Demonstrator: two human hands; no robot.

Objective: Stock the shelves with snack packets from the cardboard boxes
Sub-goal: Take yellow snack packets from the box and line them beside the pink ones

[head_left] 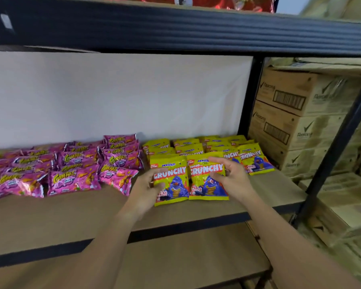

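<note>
1. On the middle shelf (71, 215), right half: rows of yellow packets (198, 148), lying flat and overlapping back toward the white wall (113, 97).
2. At the front of those rows: two yellow packets side by side, touching, each held by one hand.
3. Left hand (149, 182): fingers curled round the left edge of the left packet (172, 184), thumb on its face.
4. Right hand (230, 174): thumb and fingers curled onto the right edge of the right packet (207, 180) (fingertips over its upper right corner).
5. Both packets tilted up toward the camera, lower edges down near the shelf board; whether resting on it, cannot tell.
6. Left half of the same shelf: pink packets (71, 165), also flat in overlapping rows, just beside the yellow ones.
7. Above: dark shelf beam (175, 30), with red packets (217, 3) on the level over it (only partly in view).
8. Right of the black upright (248, 97): stacked cardboard boxes (296, 113), closed, with printed labels.
9. Below: another shelf board (186, 257).
</note>
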